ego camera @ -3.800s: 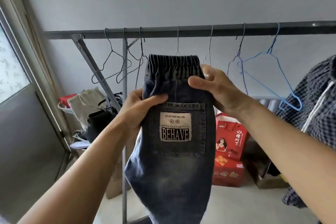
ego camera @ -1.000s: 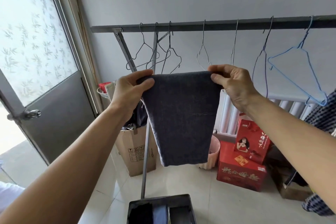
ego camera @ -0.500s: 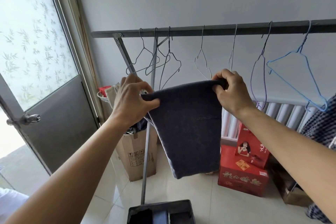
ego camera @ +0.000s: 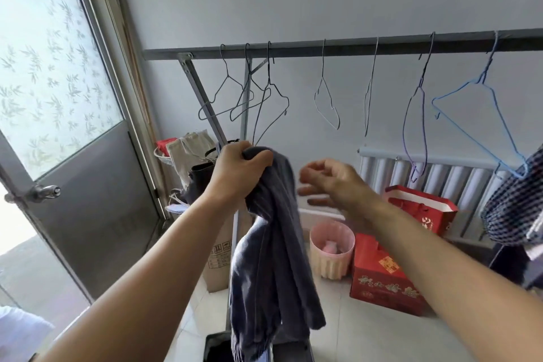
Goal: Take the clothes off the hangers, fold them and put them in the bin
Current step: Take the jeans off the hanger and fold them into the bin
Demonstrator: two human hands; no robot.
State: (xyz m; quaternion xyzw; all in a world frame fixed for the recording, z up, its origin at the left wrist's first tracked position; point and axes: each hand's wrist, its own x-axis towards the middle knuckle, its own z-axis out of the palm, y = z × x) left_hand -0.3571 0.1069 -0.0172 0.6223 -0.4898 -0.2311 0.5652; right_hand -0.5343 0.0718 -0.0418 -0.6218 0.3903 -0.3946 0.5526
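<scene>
Head view: folded jeans held over the bin, ready to go in.
Left hand (ego camera: 239, 169) has its grip clamped on the bunched top of the jeans (ego camera: 273, 258), which hang above the dark bin (ego camera: 217, 347). Right hand (ego camera: 332, 182) is blurred, fingers apart, holding nothing. Next, likely: lower the jeans in.

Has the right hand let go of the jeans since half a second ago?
Yes. The right hand has come off the jeans, which the left hand alone grips; it sits lower relative to the rail.
</scene>
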